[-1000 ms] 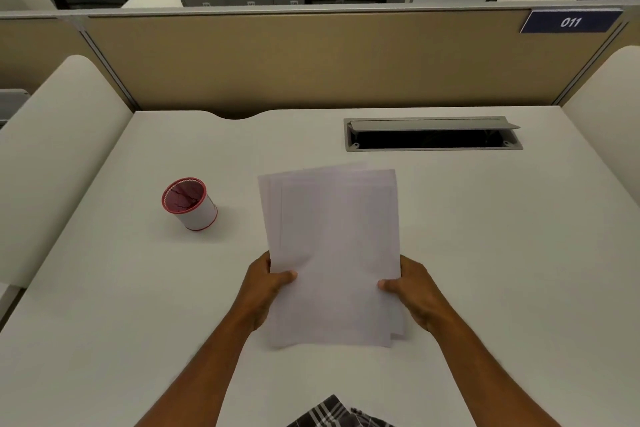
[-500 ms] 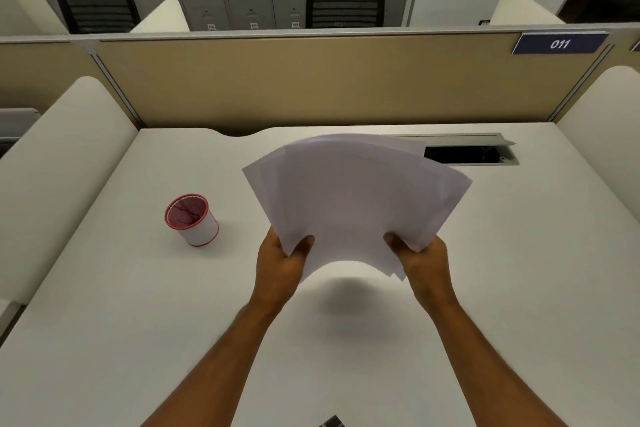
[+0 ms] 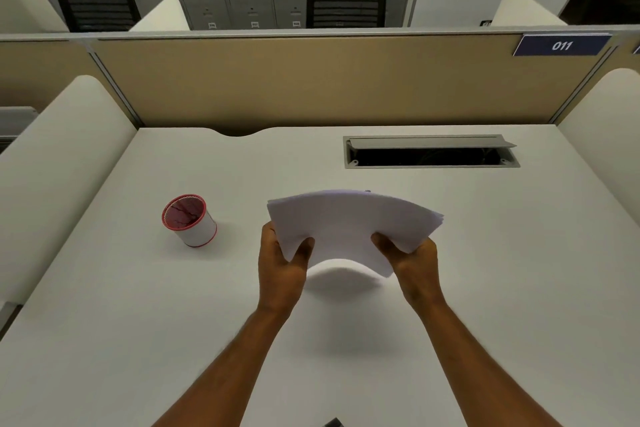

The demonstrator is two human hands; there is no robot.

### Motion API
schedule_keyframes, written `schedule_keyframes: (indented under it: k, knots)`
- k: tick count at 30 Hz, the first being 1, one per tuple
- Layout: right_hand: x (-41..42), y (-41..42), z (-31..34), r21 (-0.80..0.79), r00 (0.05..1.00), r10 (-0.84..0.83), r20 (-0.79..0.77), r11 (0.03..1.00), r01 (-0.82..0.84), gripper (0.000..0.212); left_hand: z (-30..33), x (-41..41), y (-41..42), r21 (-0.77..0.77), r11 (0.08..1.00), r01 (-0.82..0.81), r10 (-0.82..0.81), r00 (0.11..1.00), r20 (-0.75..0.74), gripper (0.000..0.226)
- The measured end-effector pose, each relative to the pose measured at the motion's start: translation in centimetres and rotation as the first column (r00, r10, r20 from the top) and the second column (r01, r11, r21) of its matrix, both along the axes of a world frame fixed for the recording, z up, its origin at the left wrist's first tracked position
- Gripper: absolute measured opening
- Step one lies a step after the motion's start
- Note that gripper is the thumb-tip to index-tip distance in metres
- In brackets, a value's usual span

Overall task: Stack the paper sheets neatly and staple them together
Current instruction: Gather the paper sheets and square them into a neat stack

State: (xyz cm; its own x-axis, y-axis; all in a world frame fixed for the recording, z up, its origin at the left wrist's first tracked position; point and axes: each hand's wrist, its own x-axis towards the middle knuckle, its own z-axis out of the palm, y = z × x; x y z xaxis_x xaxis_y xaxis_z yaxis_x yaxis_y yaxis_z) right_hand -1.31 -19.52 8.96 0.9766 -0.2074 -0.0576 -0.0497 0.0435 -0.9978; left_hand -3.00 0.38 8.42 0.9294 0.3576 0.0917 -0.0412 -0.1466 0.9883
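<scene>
A stack of white paper sheets point(image 3: 349, 222) is held above the middle of the white desk, bowed upward in an arch, its long side running left to right. My left hand point(image 3: 282, 263) grips its left end, thumb on top. The stack's right end is gripped the same way by my right hand point(image 3: 414, 258). The sheet edges at the right end look fairly even. A small dark tip shows behind the stack's far edge; I cannot tell what it is. No stapler can be made out.
A white cup with red rims point(image 3: 189, 220) stands on the desk point(image 3: 138, 305) to the left of my hands. An open grey cable hatch point(image 3: 429, 152) lies at the back right. Tan partition walls and white side panels enclose the desk. A dark object's corner point(image 3: 333, 422) shows at the bottom edge.
The sheets were lifted off the desk, fanned out, then gathered into a tighter stack turned sideways and lowered closer to the desk. Both hands kept their grip.
</scene>
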Motion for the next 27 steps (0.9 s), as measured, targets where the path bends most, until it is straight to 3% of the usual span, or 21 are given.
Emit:
schedule_keyframes:
  k: [7,27]
  knots:
    - [0.5,-0.1,-1.0,-0.013,0.998,0.045,-0.033,0.999,-0.046,0.028,-1.5,0.0,0.0,-0.063,0.998,0.012,-0.014,0.999,-0.039,0.051]
    - [1.0,-0.5,-3.5,-0.010,0.997,0.063,-0.053,0.998,-0.063,0.038,-2.4,0.7,0.0,-0.086,0.996,0.006,-0.017,0.991,-0.132,0.031]
